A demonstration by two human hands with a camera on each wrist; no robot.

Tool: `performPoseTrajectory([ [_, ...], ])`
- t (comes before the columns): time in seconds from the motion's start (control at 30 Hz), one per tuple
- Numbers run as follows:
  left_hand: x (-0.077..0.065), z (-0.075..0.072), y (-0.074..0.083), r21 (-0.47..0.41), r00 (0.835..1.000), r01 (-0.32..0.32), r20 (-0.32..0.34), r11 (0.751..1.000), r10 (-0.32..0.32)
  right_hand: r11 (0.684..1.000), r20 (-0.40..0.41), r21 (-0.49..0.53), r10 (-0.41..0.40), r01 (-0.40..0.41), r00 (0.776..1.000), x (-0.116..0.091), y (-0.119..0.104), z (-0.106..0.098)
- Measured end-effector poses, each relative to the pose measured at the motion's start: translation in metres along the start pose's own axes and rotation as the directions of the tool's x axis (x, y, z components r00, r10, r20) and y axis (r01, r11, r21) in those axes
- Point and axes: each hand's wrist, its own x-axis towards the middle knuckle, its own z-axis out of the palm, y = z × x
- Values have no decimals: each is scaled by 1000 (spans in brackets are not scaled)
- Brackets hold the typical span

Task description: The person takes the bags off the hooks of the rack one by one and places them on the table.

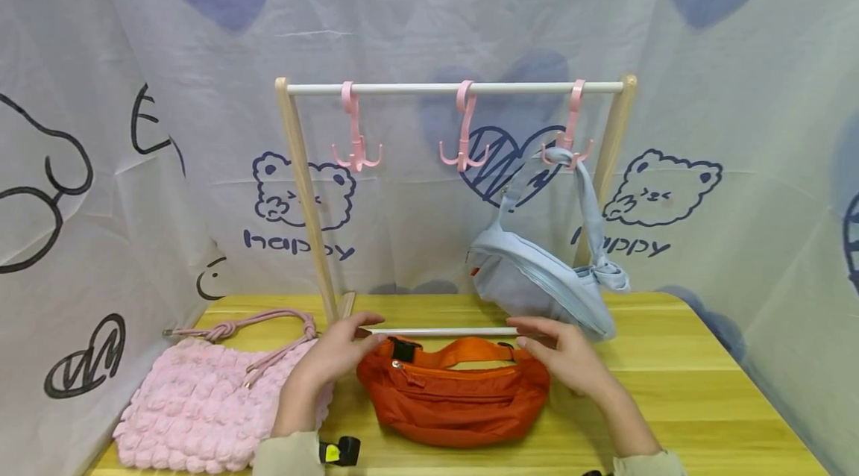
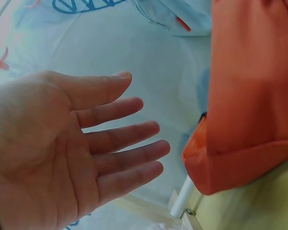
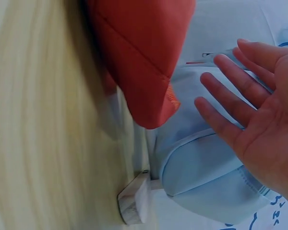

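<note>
Nothing was gripped by the relaxed left hand (image 1: 335, 354) or right hand (image 1: 569, 359); the red bag (image 1: 463, 410) was apparently supported by the table (image 1: 691, 394).

A pale cloth backdrop (image 1: 403, 13) printed with blue hearts, bear faces and "happy" hangs behind the wood-grain counter (image 1: 705, 394). A puffy pink bag (image 1: 194, 401) lies at left; a light-blue bag (image 1: 533, 274) hangs from a pink hook (image 1: 573, 118) at right.
</note>
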Motion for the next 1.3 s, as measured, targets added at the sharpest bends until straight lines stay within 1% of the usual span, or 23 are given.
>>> performPoseTrajectory([
  [0.17, -2, 3, 10, 26, 999, -36, -30, 999, 37, 998, -66, -31, -49, 47, 997, 1, -7, -1],
  [0.33, -3, 5, 20, 74, 996, -68, -57, 995, 72, 993, -93, 6, -113, 114, 989, 3, -13, -2],
  [0.53, -6, 6, 31, 64, 989, -124, -76, 990, 128, 978, -125, 40, -199, 206, 972, 3, -25, -6],
  [0.67, -7, 8, 38, 55, 974, -186, -119, 981, 191, 970, -155, 39, -231, 240, 960, 2, -31, -9],
  [0.73, -7, 10, 41, 54, 962, -216, -161, 975, 222, 967, -173, 43, -239, 250, 955, 1, -34, -11],
  [0.8, -6, 13, 43, 50, 944, -251, -208, 967, 256, 961, -193, 59, -253, 269, 948, 0, -37, -12],
  [0.87, -5, 17, 47, 35, 924, -290, -251, 956, 290, 952, -215, 71, -277, 298, 937, 0, -40, -13],
  [0.97, -3, 24, 52, 15, 892, -346, -305, 938, 334, 933, -255, 79, -321, 351, 912, 0, -45, -14],
  [1.07, -2, 29, 58, -2, 872, -377, -338, 926, 354, 918, -307, 69, -352, 390, 884, 0, -51, -15],
  [1.13, -2, 32, 63, -10, 868, -386, -343, 922, 360, 915, -344, 66, -354, 399, 870, -1, -56, -17],
  [1.2, -1, 35, 69, -11, 863, -399, -342, 917, 371, 908, -388, 56, -363, 415, 847, -2, -60, -18],
  [1.23, 1, 36, 71, -11, 860, -408, -340, 913, 380, 904, -410, 47, -372, 426, 833, -2, -62, -19],
  [1.3, 3, 38, 76, -10, 856, -422, -332, 906, 395, 887, -456, 34, -396, 460, 797, -3, -65, -21],
])
